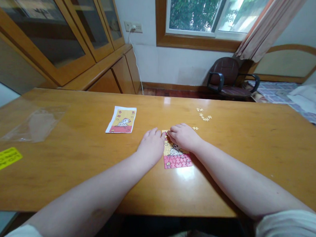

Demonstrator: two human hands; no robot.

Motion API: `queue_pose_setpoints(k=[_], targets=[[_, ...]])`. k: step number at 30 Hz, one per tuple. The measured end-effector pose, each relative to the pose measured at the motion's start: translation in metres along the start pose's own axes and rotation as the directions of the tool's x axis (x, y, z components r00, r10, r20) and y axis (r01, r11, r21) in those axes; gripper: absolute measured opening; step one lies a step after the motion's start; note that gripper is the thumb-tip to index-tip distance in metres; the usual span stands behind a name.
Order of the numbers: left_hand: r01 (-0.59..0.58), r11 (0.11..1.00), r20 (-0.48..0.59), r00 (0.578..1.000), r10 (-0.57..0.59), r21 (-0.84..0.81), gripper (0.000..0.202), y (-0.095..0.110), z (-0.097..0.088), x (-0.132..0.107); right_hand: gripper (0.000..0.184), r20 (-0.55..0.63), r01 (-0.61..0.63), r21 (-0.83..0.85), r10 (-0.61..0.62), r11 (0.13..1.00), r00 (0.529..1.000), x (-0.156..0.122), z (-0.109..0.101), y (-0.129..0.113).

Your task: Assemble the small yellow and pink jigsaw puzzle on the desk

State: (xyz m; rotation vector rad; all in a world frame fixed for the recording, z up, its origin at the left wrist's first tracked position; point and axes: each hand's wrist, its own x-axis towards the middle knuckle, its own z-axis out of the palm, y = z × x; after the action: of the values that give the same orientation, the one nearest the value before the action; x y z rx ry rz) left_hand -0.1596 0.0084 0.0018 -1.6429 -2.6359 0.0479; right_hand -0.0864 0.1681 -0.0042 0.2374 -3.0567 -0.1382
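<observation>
A small jigsaw puzzle (177, 161) lies on the table in front of me, its lower part pink and its upper part yellow with a white cartoon animal. My left hand (151, 145) rests along its left edge, palm down, fingers stretched forward and fingertips at the top left corner. Over the upper right part bends my right hand (184, 136), fingertips pressed together on a puzzle piece near the top edge. That hand hides much of the upper right of the puzzle. Several loose puzzle pieces (205, 119) lie face down beyond my right hand, one group near it.
A printed reference picture (123, 121) lies to the left on the wooden table (84, 162). Farther left are a clear plastic bag (40, 126) and a yellow label (7, 159). An office chair (226, 76) stands behind the table, with a glass-door cabinet (92, 27) at the back left.
</observation>
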Motion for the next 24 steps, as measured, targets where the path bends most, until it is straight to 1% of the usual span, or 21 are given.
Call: queue_pose_setpoints(k=[4,8,11,14,16,20,22,24], targets=[[-0.019,0.999,-0.017,1.0,0.018,-0.036,0.035,0.0,-0.001,0.001,0.028,-0.055,-0.005,-0.007,0.004,1.0,0.998,-0.001,0.004,0.003],[-0.007,0.994,-0.022,1.0,0.004,-0.108,0.028,-0.008,0.001,0.007,0.028,-0.141,-0.03,0.019,0.033,0.999,0.989,-0.001,0.011,0.007],[0.004,0.987,-0.046,0.999,-0.012,-0.158,0.025,-0.014,0.003,0.013,0.029,-0.206,-0.059,0.062,0.071,0.996,0.976,-0.002,0.014,0.01],[0.016,0.98,-0.053,0.998,-0.027,-0.199,0.024,-0.017,0.003,0.016,0.028,-0.235,-0.033,0.076,0.05,0.997,0.971,-0.006,0.012,0.011],[0.024,0.974,-0.059,0.998,-0.038,-0.224,0.024,-0.017,0.003,0.016,0.028,-0.211,0.021,0.068,-0.006,0.997,0.977,-0.009,0.008,0.011],[0.009,0.969,-0.089,0.996,-0.032,-0.247,0.02,-0.018,0.001,0.014,0.026,-0.107,0.125,0.062,-0.118,0.99,0.987,-0.015,0.0,0.011],[-0.005,0.968,-0.086,0.996,-0.017,-0.25,0.019,-0.018,-0.001,0.013,0.025,-0.062,0.14,0.078,-0.136,0.987,0.989,-0.017,-0.003,0.012],[-0.022,0.969,-0.072,0.997,0.004,-0.247,0.018,-0.018,-0.003,0.012,0.025,-0.03,0.121,0.109,-0.118,0.987,0.993,-0.017,-0.004,0.013]])
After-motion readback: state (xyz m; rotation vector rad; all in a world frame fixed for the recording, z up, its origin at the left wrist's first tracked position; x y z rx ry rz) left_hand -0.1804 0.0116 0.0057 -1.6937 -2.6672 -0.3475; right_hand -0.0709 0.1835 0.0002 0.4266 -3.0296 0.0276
